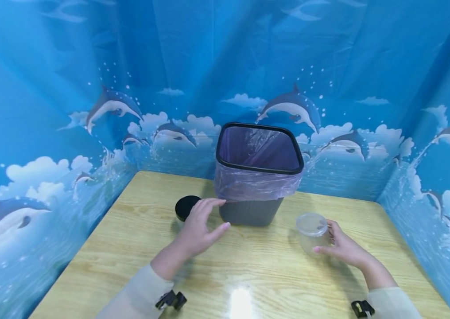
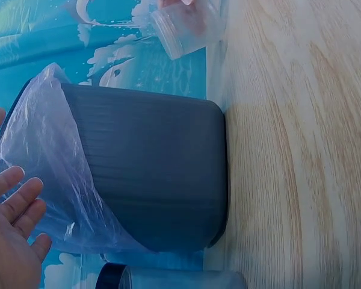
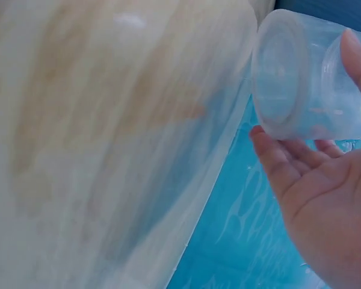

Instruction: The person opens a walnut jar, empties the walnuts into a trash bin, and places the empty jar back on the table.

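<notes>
On the right of the table, my right hand holds a clear plastic container with a translucent lid. In the right wrist view, the thumb lies on one side of this container and the fingers on the other. My left hand is held out in front of the trash can, thumb and fingers spread and nothing in its grasp. A clear jar with a black lid stands just beyond that hand, partly hidden by it; in the left wrist view the jar shows beside the can.
A thin purple bag lines the trash can and folds over its outside under a black rim. The wooden table is enclosed by blue dolphin-print curtains at the back and both sides.
</notes>
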`<state>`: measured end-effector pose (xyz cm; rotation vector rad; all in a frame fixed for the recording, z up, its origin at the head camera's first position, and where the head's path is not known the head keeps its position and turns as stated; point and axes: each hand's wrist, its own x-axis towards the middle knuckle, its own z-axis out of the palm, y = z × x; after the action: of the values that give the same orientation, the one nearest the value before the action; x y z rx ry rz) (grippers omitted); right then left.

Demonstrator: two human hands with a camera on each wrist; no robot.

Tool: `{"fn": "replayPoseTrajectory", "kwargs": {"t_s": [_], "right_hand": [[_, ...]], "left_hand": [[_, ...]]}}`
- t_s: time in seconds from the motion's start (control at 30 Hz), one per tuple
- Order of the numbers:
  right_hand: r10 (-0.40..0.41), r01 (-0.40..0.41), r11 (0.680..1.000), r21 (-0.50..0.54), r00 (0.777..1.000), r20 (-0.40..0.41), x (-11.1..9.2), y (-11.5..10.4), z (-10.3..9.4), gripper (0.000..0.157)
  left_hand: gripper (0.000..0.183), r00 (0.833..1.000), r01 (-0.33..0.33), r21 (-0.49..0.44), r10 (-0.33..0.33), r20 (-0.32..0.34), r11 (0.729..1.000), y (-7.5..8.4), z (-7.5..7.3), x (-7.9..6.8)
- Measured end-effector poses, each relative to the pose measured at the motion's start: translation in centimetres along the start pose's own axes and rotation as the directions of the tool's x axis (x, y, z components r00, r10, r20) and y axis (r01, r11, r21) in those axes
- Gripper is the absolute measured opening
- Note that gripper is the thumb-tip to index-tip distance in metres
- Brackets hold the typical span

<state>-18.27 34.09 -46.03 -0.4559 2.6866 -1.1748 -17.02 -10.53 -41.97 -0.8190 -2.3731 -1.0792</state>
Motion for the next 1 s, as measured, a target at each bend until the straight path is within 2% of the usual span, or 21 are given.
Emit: {"fn": "replayPoseTrajectory", "kwargs": {"t_s": [0.3, 0.47, 1.0], "right_hand": [[0.076, -0.077, 0.996, -0.045, 0.997, -0.016, 0.2, 0.6, -0.4, 0.094], [0.077, -0.077, 0.996, -0.04, 0.997, -0.014, 0.2, 0.7, -0.3, 0.096], [0.087, -0.088, 0.995, -0.038, 0.996, -0.014, 0.4, 1.1, -0.5, 0.096]], "left_hand": [[0.059, 0.998, 0.055, -0.008, -0.055, -0.007, 0.998, 0.0, -1.0, 0.0], [0.06, 0.998, 0.064, -0.003, -0.064, 0.01, 0.998, -0.1, -1.2, 0.0], [0.057, 0.998, 0.068, -0.013, -0.068, -0.017, 0.998, -0.7, -1.3, 0.0]]}}
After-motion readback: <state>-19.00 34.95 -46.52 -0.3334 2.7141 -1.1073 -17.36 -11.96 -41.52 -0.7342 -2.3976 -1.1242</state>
